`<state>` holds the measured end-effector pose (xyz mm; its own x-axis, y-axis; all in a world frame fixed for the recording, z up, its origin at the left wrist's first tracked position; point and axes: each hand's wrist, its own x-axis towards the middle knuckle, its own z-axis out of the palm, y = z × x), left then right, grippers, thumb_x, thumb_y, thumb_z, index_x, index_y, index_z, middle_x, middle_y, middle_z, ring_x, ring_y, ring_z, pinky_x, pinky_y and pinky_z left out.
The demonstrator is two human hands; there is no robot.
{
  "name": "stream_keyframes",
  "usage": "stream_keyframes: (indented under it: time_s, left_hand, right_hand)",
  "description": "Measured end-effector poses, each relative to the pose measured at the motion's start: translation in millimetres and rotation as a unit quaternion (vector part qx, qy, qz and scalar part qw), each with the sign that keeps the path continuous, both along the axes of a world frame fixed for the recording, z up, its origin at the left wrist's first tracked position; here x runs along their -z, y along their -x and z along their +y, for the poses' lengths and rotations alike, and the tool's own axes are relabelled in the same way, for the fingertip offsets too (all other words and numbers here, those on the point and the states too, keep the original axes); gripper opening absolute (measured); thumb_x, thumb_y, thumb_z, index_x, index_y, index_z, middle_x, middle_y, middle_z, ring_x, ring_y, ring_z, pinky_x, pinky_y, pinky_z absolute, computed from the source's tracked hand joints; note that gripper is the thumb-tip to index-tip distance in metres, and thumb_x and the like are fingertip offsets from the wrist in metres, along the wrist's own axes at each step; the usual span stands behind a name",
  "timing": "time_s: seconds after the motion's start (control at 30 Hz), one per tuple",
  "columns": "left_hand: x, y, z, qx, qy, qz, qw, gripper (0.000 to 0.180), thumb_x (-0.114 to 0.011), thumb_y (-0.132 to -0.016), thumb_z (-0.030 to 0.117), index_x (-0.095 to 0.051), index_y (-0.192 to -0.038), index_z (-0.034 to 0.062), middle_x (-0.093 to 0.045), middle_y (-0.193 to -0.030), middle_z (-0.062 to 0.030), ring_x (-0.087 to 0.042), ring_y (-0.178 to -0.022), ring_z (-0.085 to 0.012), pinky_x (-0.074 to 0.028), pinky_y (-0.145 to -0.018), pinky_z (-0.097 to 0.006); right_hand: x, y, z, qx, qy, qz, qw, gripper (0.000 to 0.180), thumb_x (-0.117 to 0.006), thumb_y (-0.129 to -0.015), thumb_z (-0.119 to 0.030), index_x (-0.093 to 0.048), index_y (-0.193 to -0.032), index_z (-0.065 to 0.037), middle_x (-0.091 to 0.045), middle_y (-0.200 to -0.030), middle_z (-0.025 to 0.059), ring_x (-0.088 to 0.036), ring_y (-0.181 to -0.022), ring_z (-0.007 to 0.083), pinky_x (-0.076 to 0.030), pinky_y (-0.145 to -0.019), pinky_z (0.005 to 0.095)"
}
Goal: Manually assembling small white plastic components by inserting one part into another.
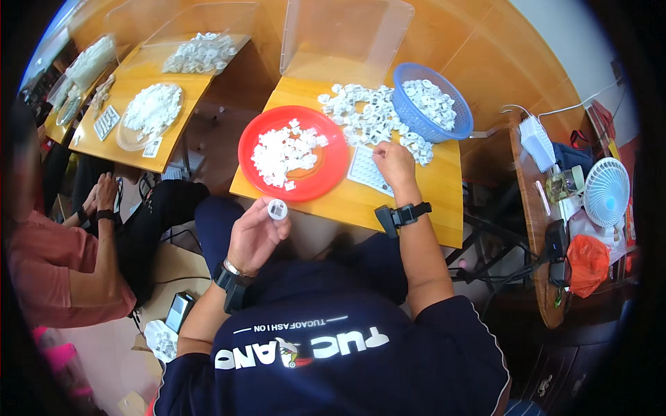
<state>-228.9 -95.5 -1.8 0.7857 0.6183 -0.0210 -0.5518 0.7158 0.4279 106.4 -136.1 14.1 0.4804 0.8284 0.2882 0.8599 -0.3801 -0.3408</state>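
Observation:
My left hand (254, 239) pinches a small round white plastic piece (278, 209) with a grey middle, just off the table's front edge. Over a pale tray with rows of small dimples (365, 171), my right hand (396, 166) has its fingers closed; whatever they may hold is hidden. Left of that tray lies a red round plate (331, 149) bearing a pile of small white parts (277, 154). Behind the tray, many white ring-like pieces (362, 111) are strewn over the tabletop.
A blue basket (460, 123) of white pieces stands at the back right, beside a clear plastic bin (340, 41). To the left, a co-worker (83, 267) sits at another wooden table (152, 161). A side table at right holds a small fan (606, 192) and an orange bag (588, 265).

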Motion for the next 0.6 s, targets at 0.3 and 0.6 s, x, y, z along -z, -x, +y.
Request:
stream_keyframes:
  time_s: [0.3,0.6]
  left_hand:
    - [-5.6,-3.4,1.1,0.006,0.015,-0.012,1.000,0.027,-0.053,-0.094,0.021,-0.051,-0.109,-0.0012,-0.056,-0.086,-0.0137,-0.054,-0.075,-0.0234,-0.046,-0.068,-0.032]
    - [-21.3,-8.4,-2.8,0.020,-0.014,-0.019,1.000,0.020,-0.053,-0.094,0.018,-0.052,-0.105,0.0014,-0.058,-0.089,-0.0098,-0.056,-0.074,-0.0204,-0.046,-0.068,-0.031]
  right_hand:
    - [5.5,3.6,-3.6,-0.044,-0.072,0.005,0.996,0.005,-0.062,-0.079,-0.005,-0.066,-0.081,-0.004,-0.067,-0.075,0.0131,-0.065,-0.068,0.0292,-0.052,-0.063,0.0398]
    - [-79.9,145.7,-30.7,-0.308,-0.211,0.202,0.905,0.008,-0.068,-0.078,-0.002,-0.064,-0.085,-0.004,-0.064,-0.077,0.0103,-0.064,-0.071,0.0245,-0.050,-0.064,0.0338]
